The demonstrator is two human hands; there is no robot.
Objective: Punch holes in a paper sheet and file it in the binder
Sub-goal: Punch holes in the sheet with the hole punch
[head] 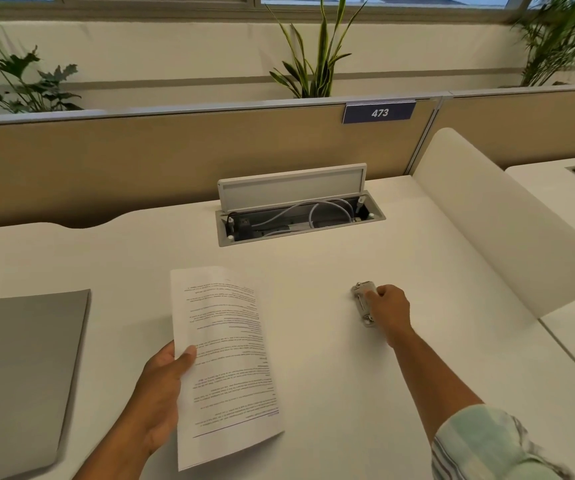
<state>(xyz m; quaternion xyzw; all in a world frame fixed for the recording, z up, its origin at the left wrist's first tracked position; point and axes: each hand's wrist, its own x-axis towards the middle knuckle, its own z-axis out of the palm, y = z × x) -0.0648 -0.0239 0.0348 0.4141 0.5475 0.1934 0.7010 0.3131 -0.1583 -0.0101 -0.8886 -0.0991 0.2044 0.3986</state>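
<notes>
White laminate desk [348, 393] at an office workstation: a person's left hand [161, 386] pinches a printed white paper sheet [223, 358] by its left edge, thumb on top, at mid-desk. To the right, well apart from the sheet, the right hand [388, 310] curls around a small silver metal hole punch [362, 301] standing on the desk. A closed flat grey binder [19, 368] lies at the far left. Behind, an open cable tray [299, 216] sits below a beige partition's dark number plate [379, 112] reading 473.
</notes>
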